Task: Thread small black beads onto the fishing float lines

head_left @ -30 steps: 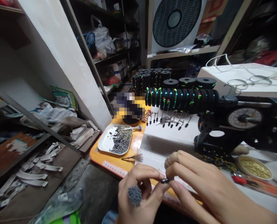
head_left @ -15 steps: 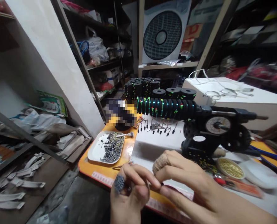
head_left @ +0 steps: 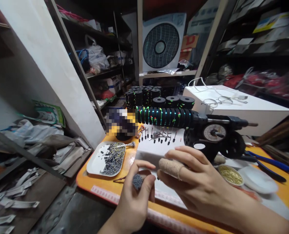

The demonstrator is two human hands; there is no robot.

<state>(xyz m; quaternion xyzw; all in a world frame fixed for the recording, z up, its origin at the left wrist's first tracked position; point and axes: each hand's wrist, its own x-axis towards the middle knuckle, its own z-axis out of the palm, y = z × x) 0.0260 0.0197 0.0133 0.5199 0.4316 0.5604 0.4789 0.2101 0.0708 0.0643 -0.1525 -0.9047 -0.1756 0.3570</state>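
Observation:
My left hand (head_left: 137, 198) is closed around a bundle of small grey-tipped pieces (head_left: 137, 182), whose round ends bunch together inside the curled fingers. Just to the right, my right hand (head_left: 190, 175) is bent over the white sheet (head_left: 146, 152), with its fingers drawn together. Beige tape (head_left: 171, 168) wraps one of its fingers. A tiny dark bit shows by that hand's fingertips, too small to name. Left of both hands, a white tray (head_left: 92, 165) holds many small grey, black and yellowish pieces.
Behind the hands, a black machine with a dial (head_left: 214, 133) carries a ribbed roller (head_left: 166, 117) with bright threads; short dark-ended pieces hang below. Black spools (head_left: 159, 102) stand behind. To the right are a dish of gold-coloured bits (head_left: 230, 175), a white lid (head_left: 257, 180) and blue-handled pliers (head_left: 268, 162).
My hands have moved slightly apart from where their fingertips met. My right hand has turned over, showing its back and taped finger. The view has shifted a little.

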